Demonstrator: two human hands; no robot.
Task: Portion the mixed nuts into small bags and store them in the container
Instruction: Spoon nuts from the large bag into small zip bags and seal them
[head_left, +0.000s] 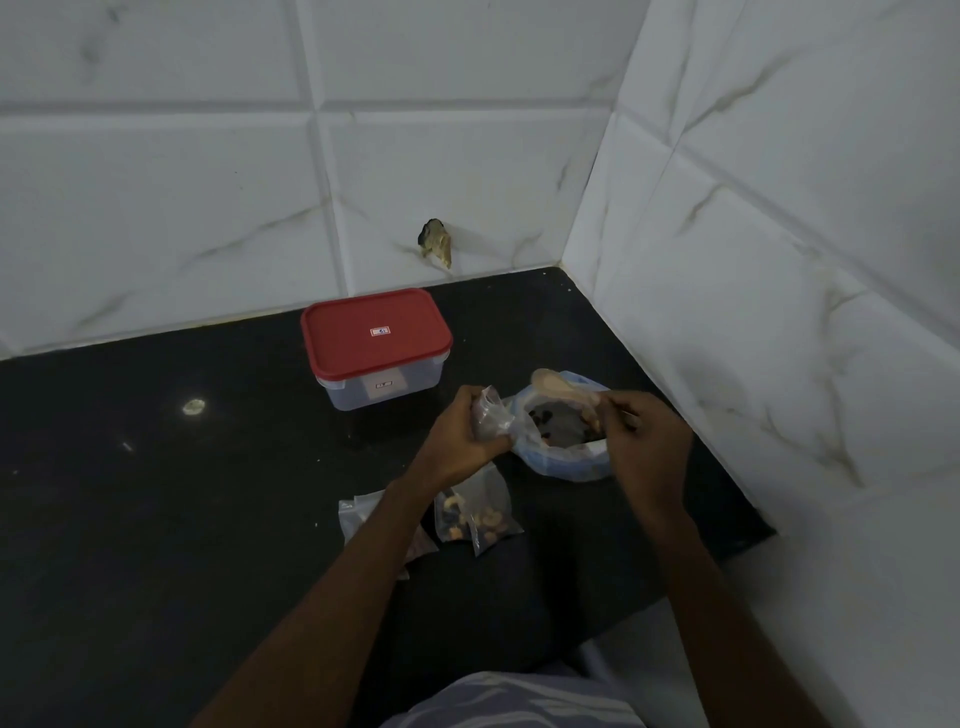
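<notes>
A striped garment (514, 699) filled the bottom edge of the view, and both bare forearms reached out from it over the black bench (156, 493).

The left hand (467, 434) was curled round a small bag (491, 415), holding it upright with its mouth just beside the big bag of mixed nuts (566, 434). That bag stood open on the bench near the tiled corner. The right hand (647, 434) pinched the handle of a pale spoon (556, 384), whose bowl hung over the far rim of the big bag. Whether the spoon carried any nuts could not be told.

The work looked part done. One filled bag (475, 514) lay on the bench below the hands, and at least one more bag (358, 519) lay partly hidden under the left forearm. The big bag showed plenty of nuts inside, so more portions seemed likely. The container (376, 348) stood well apart behind, close to the wall, its red lid shut. It appeared empty through its clear side, so storing had probably not begun.

A small red and white sticker sat on the lid and a pale label on the container's front wall. The writing on both was too small to read.
</notes>
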